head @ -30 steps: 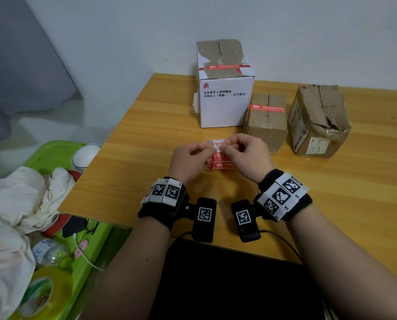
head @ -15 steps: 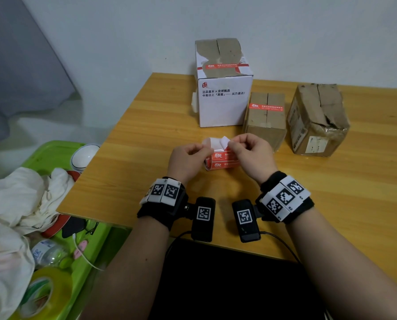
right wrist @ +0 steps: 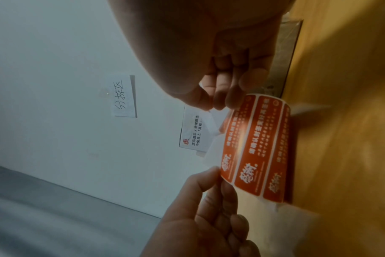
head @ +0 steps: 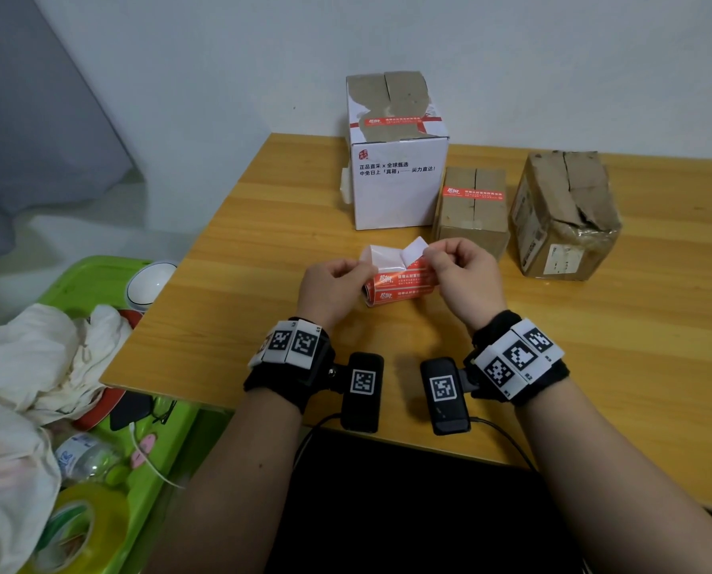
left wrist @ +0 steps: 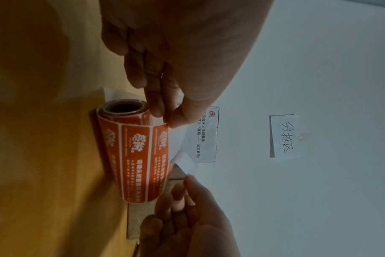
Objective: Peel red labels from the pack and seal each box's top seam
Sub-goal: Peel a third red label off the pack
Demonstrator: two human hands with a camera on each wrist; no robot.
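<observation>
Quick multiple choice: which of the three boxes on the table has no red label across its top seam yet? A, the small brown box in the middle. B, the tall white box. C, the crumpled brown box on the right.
C: the crumpled brown box shows only bare, torn flaps, while the white box and the small brown box each carry a red label across the seam.
</observation>
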